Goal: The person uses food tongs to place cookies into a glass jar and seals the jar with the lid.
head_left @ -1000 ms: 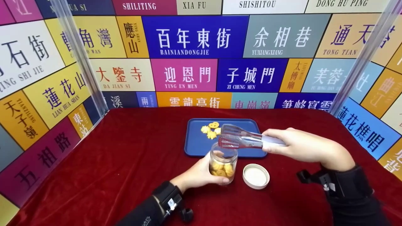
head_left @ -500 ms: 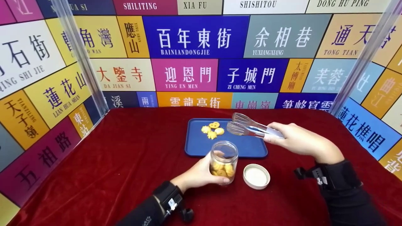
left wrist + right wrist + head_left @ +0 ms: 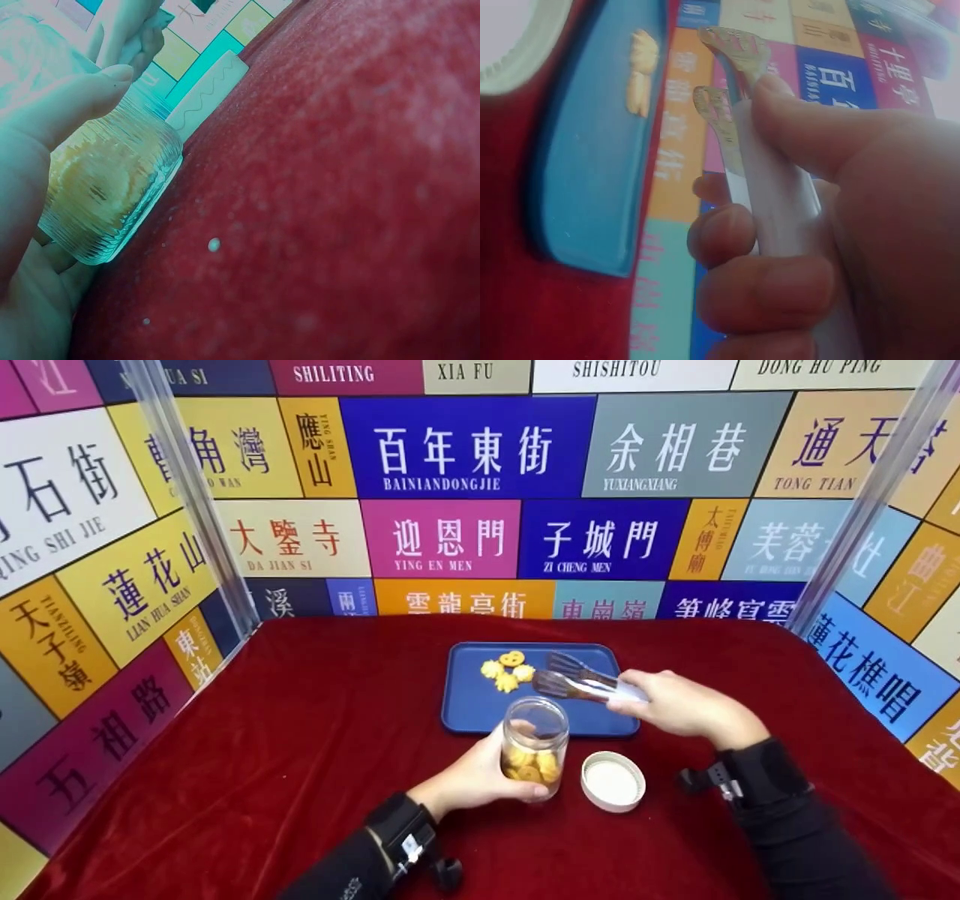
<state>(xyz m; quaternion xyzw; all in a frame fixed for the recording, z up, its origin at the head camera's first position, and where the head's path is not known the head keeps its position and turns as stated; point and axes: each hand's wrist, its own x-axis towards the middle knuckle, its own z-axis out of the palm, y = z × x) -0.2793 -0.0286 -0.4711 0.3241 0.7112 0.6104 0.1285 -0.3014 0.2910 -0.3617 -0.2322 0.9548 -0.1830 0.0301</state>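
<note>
In the head view my left hand (image 3: 480, 772) grips a clear glass jar (image 3: 535, 742) from its left side. Several yellow cookies (image 3: 529, 763) lie in the jar's lower half, and its mouth is uncovered. A ribbed wall of the jar (image 3: 112, 180) shows up close in the left wrist view, with my thumb across it. My right hand (image 3: 675, 701) holds metal tongs (image 3: 574, 679) by their pale handle, fingers curled round it in the right wrist view. The tongs' slotted heads stand apart over the blue tray, with nothing between them.
The blue tray (image 3: 480, 716) lies behind the jar, bearing several cookies (image 3: 507, 681) at its left. A round pale lid (image 3: 613, 781) rests inside up, right of the jar. Red cloth (image 3: 337, 720) covers the table, and panels with lettering (image 3: 450, 540) stand behind.
The tongs rose from above the jar's mouth and swung back to the right, then came lower and left over the tray. My left hand and the jar stayed in place.
</note>
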